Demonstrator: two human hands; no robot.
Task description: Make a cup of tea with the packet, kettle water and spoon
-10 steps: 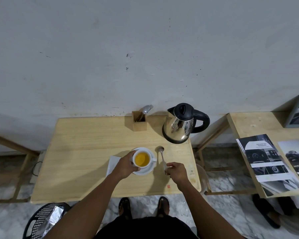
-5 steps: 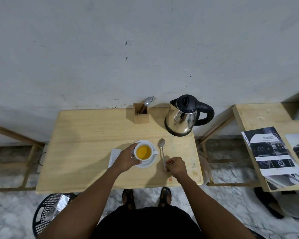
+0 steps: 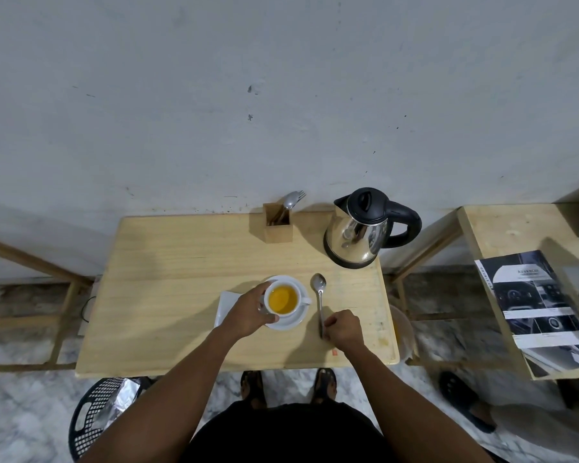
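Observation:
A white cup (image 3: 283, 299) of amber tea stands on a white saucer (image 3: 296, 320) near the front of the wooden table (image 3: 168, 295). My left hand (image 3: 248, 312) wraps the cup's left side. A steel spoon (image 3: 319, 295) lies flat on the table to the right of the saucer, bowl pointing away from me. My right hand (image 3: 343, 329) is closed on the spoon's handle end, resting on the table. The steel kettle (image 3: 361, 228) with a black lid and handle stands at the back right. A white paper (image 3: 226, 305) lies under my left wrist.
A wooden cutlery holder (image 3: 278, 225) with a spoon and fork stands at the back by the wall. A black mesh bin (image 3: 97, 412) with a foil wrapper sits on the floor at front left. A second table (image 3: 488, 228) with brochures (image 3: 535, 309) is to the right.
The spoon has gone from slightly angled to lying straight on the table, and my right hand has settled lower at its handle. My left hand stays on the cup. The view has shifted a little.

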